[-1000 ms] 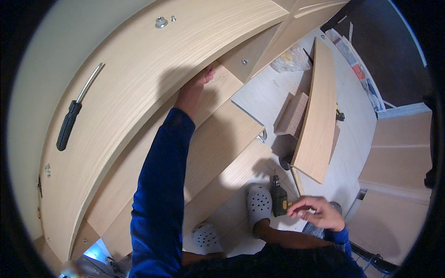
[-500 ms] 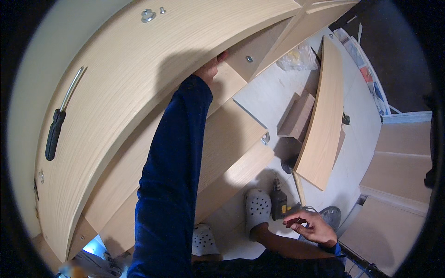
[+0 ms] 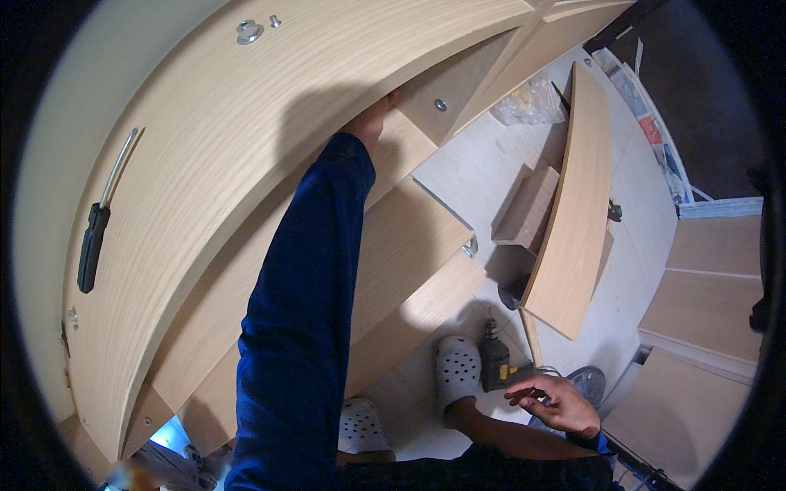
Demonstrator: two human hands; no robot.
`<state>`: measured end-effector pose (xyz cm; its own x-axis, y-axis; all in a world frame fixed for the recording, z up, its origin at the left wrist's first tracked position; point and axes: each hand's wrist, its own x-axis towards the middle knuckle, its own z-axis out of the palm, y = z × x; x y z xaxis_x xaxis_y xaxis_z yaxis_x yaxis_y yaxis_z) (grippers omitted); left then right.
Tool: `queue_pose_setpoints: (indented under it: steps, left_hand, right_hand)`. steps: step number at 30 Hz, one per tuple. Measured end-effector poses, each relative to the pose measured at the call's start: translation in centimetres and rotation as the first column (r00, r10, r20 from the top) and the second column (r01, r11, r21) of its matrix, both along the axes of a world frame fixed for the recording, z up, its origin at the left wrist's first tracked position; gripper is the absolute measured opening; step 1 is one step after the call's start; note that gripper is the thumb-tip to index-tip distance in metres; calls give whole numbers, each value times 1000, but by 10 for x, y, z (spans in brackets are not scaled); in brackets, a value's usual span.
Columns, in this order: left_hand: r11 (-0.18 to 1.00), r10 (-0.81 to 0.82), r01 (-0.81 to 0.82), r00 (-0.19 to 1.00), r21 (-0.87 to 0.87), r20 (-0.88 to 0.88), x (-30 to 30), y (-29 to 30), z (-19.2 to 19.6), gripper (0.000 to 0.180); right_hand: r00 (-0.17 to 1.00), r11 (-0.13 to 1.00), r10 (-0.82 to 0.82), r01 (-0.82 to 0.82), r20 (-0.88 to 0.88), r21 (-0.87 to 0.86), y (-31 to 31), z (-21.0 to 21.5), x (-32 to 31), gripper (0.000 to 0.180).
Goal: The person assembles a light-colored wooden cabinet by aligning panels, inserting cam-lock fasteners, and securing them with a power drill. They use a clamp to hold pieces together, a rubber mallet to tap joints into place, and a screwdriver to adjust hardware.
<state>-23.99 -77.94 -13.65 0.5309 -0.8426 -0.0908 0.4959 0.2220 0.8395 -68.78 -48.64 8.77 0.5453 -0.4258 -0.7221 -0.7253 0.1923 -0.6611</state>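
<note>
My left arm in a blue sleeve reaches up and away; my left hand goes under the edge of the big light-wood top panel, its fingers hidden beneath it. My right hand hovers low at the right with fingers loosely apart, holding nothing, just right of a dark cordless drill that lies on the floor. A black-handled screwdriver lies on the top panel at the left. Two small metal fittings sit near the panel's far edge.
Lower wooden shelves step down below the top panel. A loose long board leans over small wood blocks on the pale floor. A clear bag of parts lies farther off. My feet in white perforated clogs stand by the drill.
My left hand has slid farther up and in under the top panel's edge. My right hand has stayed low by the drill, shifting slightly. The view has tilted a little.
</note>
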Motion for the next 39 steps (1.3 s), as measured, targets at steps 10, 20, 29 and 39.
queue_pose_setpoints:
  steps: [10,20,29,39]
  left_hand:
    - [930,256,-320,211,-180,943,-2,16,9,14]
    - [908,12,-417,-78,-43,997,19,4,10,34]
    - [983,-143,-100,101,153,985,31,12,52,32]
    - [950,-279,310,891,-29,359,46,8,12,24]
  right_hand:
    - [999,999,-32,32,4,-30,2,-18,-19,27]
    - [925,913,-122,-38,-360,-407,-5,-136,-101,16]
    - [919,719,-93,-205,-384,-664,7,-236,-147,47]
    - [898,667,-171,-198,-406,-718,9,-235,-139,32]
